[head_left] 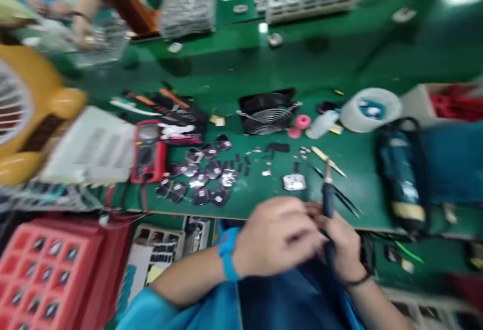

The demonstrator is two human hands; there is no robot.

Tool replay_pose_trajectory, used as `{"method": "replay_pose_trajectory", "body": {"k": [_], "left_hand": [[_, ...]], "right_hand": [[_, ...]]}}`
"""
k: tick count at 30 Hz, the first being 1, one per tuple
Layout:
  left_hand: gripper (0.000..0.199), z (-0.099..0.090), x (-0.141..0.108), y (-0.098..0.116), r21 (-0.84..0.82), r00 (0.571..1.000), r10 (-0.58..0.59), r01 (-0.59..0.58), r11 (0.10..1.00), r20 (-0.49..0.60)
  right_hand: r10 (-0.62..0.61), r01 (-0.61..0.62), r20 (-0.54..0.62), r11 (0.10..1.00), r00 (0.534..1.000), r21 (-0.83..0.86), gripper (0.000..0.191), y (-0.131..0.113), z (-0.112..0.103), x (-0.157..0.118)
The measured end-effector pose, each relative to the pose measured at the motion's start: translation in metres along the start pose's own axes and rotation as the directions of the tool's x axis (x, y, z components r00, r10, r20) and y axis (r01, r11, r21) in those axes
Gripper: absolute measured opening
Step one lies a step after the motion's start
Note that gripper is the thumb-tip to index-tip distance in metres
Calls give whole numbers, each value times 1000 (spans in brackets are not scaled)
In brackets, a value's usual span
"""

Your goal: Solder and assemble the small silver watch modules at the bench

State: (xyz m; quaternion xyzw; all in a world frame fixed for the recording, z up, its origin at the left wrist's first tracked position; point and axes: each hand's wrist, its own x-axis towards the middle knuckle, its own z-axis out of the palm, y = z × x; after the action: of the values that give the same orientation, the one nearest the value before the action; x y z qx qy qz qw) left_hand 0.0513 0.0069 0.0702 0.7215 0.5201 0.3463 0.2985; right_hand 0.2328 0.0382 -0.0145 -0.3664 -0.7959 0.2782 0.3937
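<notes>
The right hand (pixel 345 244) had its grip closed around the dark handle of a soldering iron (pixel 328 200). The left hand (pixel 281 239) was blurred, its fingers bent, and it overlapped the right fingers in this view; I cannot tell if it was holding something, or if the two hands were touching.

As landmark I take the white square module (pixel 294 182), which lay on the green worktop (pixel 247 199). From the right grip, this module was ahead and to the left, and the left hand was the nearer one to it, just on its near side. The module was a little wider than deep, so its longer axis ran from side to side.

The soldering iron was to the right of the module. Its long axis ran away from the person, and its tip pointed to the far side, passing beside the module and not toward it.

Further right of the module, partly behind the iron, were dark tweezers (pixel 347 202). Left of the module lay a group of glossy dark pieces (pixel 199 196), and beyond them a red multimeter (pixel 163 156). On the far side of the module stood a black fan (pixel 267 118).
</notes>
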Motion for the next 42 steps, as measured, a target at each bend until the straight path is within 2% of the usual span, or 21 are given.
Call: {"method": "replay_pose_trajectory", "body": {"k": [2,5,8,14,17,20,25,28,31,34,36,37,40,42], "left_hand": [[22,-5,-3,-26,91,992,-96,104,990,-88],[7,-5,-13,-57,225,994,-105,111,968,-37],[15,-2,-21,-70,340,996,-89,82,937,4],[25,-8,-11,-69,364,992,-3,-43,930,125],[23,-6,-4,-65,366,996,-11,-22,930,88],[18,4,1,-62,379,994,-31,-11,925,106],[13,21,7,-57,505,994,-62,9,863,88],[8,22,9,-54,532,996,-66,22,846,63],[9,17,7,-51,496,996,-77,51,867,34],[9,12,2,-52,424,996,-87,76,902,6],[10,11,-2,-54,379,996,-82,83,922,-20],[10,12,-4,-55,364,997,-73,81,928,-35],[11,14,-7,-58,359,997,-48,68,931,-64],[10,16,-8,-58,372,996,-48,73,925,-75]], "right_hand": [[-35,34,-6,998,999,-53,15,-2,-1,3],[-82,79,-36,995,996,-67,15,-3,-2,8],[-105,103,-34,993,994,-61,13,-4,-1,9],[-98,97,-28,994,995,-57,12,-2,1,4],[-107,105,-38,993,994,-50,12,-1,1,2],[-110,107,-46,993,993,-54,13,0,2,2],[-97,94,-59,994,994,-46,13,-1,0,2],[-91,89,-66,995,994,-39,12,-1,-4,1],[-88,87,-65,996,994,-10,4,-1,-15,-3],[16,-12,-43,996,999,91,35,-3,-34,-10],[147,-128,-82,971,986,201,54,-6,-47,-14],[220,-186,-112,948,969,258,57,-8,-53,-16],[432,-340,-178,856,884,389,36,-14,-64,-20],[531,-425,-202,811,823,403,24,-15,-67,-23]]}}
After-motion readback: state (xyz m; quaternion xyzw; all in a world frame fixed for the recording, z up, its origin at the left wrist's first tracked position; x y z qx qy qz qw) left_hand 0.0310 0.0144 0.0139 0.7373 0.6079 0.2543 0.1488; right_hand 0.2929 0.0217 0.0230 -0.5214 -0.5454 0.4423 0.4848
